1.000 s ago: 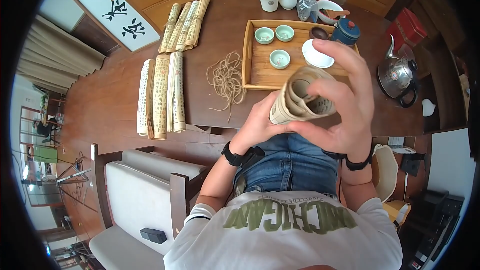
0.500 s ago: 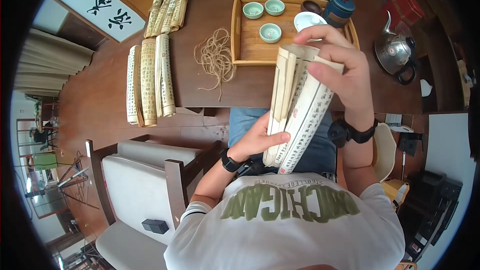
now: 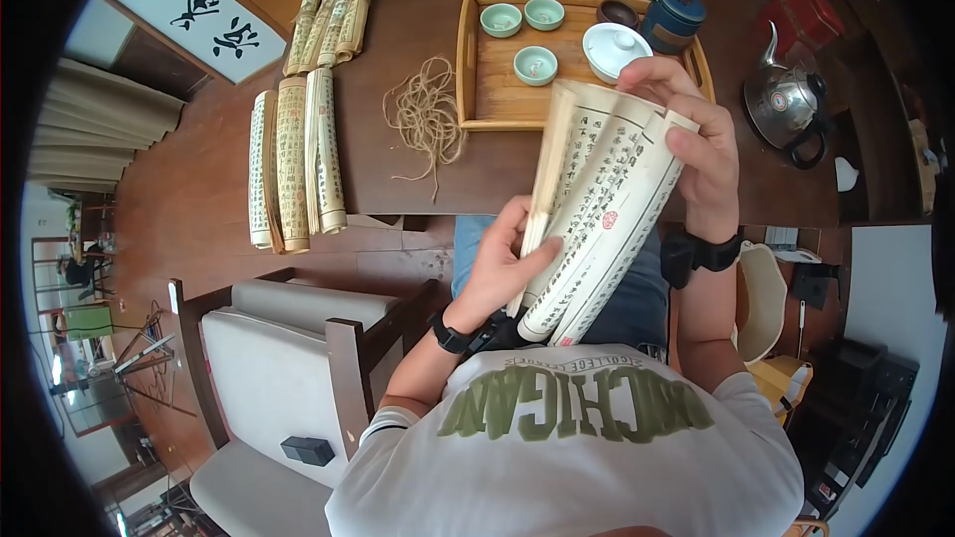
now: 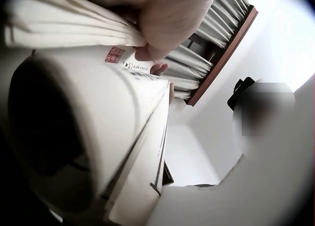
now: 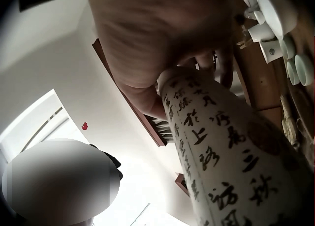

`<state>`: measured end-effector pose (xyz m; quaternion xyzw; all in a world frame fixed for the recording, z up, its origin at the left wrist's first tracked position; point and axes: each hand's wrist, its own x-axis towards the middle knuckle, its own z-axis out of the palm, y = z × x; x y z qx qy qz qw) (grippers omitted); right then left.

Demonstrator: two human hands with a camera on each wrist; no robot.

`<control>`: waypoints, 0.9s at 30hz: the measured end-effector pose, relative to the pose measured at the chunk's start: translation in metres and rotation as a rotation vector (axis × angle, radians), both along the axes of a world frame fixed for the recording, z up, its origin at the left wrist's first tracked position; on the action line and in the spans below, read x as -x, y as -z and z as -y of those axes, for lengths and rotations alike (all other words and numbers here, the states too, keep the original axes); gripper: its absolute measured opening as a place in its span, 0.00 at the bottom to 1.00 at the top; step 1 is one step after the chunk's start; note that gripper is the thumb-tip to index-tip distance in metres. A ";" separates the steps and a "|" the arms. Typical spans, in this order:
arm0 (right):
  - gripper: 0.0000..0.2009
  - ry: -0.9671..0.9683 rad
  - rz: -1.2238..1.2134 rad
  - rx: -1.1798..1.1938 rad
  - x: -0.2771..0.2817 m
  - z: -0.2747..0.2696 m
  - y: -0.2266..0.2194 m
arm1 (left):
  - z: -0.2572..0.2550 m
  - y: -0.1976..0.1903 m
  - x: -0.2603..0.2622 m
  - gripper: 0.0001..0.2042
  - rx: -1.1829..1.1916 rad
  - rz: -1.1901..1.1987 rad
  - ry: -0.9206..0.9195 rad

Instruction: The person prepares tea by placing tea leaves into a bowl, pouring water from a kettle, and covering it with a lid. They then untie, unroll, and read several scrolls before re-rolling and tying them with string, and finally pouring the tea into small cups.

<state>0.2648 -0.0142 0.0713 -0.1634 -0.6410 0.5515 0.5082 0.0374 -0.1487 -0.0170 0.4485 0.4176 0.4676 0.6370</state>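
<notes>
A partly unrolled paper scroll (image 3: 607, 209) with black brush writing and red seals slants over the person's lap in the head view. My left hand (image 3: 502, 264) grips its lower left side, thumb across the written face. At the upper right end, my right hand (image 3: 706, 144) holds the rolled edge between thumb and fingers. In the left wrist view, the scroll (image 4: 103, 108) shows a dark hollow end and layered sheets. Large characters cover the roll (image 5: 216, 137) in the right wrist view, where the right hand's fingers curl around its top.
Several rolled scrolls (image 3: 293, 164) lie at the table's left, with a loose heap of twine (image 3: 426, 114) beside them. A wooden tray (image 3: 497, 122) carries green cups, a white lidded bowl (image 3: 612, 48) and a blue jar (image 3: 674, 15). A steel kettle (image 3: 786, 99) stands at right.
The scroll was held end-up as a tight roll; it has tipped down lengthwise and spread, showing more writing. The left hand moved down and toward the body, then slightly up along the scroll's left side.
</notes>
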 end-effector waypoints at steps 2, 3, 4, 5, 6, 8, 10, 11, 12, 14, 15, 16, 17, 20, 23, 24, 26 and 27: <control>0.13 -0.020 -0.011 0.006 -0.001 -0.002 0.003 | -0.002 -0.007 -0.001 0.23 -0.060 -0.059 0.026; 0.14 -0.015 0.005 -0.003 0.000 -0.002 0.003 | -0.002 -0.009 -0.002 0.25 -0.116 -0.169 0.014; 0.14 -0.010 0.020 -0.012 0.001 -0.002 0.004 | -0.001 -0.013 -0.004 0.26 -0.173 -0.279 0.003; 0.14 -0.024 0.042 -0.034 0.002 -0.002 0.003 | 0.000 -0.016 -0.005 0.27 -0.229 -0.390 -0.009; 0.15 -0.037 0.063 -0.055 0.002 -0.003 0.001 | 0.001 -0.018 -0.007 0.35 -0.244 -0.377 -0.023; 0.15 -0.064 0.088 -0.095 0.002 -0.004 -0.003 | 0.000 -0.015 -0.013 0.38 -0.401 -0.369 -0.139; 0.16 -0.093 0.095 -0.131 0.003 -0.004 -0.007 | 0.000 -0.009 -0.013 0.39 -0.507 -0.348 -0.199; 0.15 -0.104 0.097 -0.125 0.001 -0.004 -0.009 | -0.001 -0.010 -0.013 0.38 -0.504 -0.364 -0.224; 0.15 -0.116 0.099 -0.120 0.000 -0.002 -0.012 | -0.001 -0.012 -0.012 0.37 -0.502 -0.380 -0.250; 0.15 -0.143 0.082 -0.142 -0.005 -0.003 -0.017 | -0.001 -0.014 -0.008 0.35 -0.413 -0.347 -0.260; 0.15 -0.159 0.062 -0.167 -0.009 -0.004 -0.019 | -0.002 -0.011 -0.003 0.35 -0.420 -0.362 -0.283; 0.16 -0.175 0.043 -0.191 -0.012 -0.005 -0.021 | -0.004 -0.006 0.002 0.34 -0.424 -0.378 -0.306; 0.16 -0.150 0.110 -0.224 -0.016 -0.005 -0.024 | -0.005 -0.003 0.007 0.34 -0.427 -0.393 -0.330; 0.17 -0.028 0.349 -0.312 -0.022 -0.002 -0.031 | -0.004 0.004 0.014 0.32 -0.483 -0.512 -0.367; 0.16 0.188 0.630 -0.316 -0.022 0.009 -0.026 | -0.002 0.010 0.014 0.31 -0.509 -0.582 -0.406; 0.15 0.259 0.710 -0.281 -0.018 0.014 -0.023 | 0.000 0.010 0.014 0.30 -0.492 -0.593 -0.414; 0.10 0.377 0.775 -0.149 -0.006 0.024 -0.018 | 0.002 0.011 0.015 0.30 -0.478 -0.636 -0.436; 0.10 0.372 0.732 -0.127 -0.001 0.027 -0.016 | 0.000 0.014 0.016 0.29 -0.481 -0.667 -0.450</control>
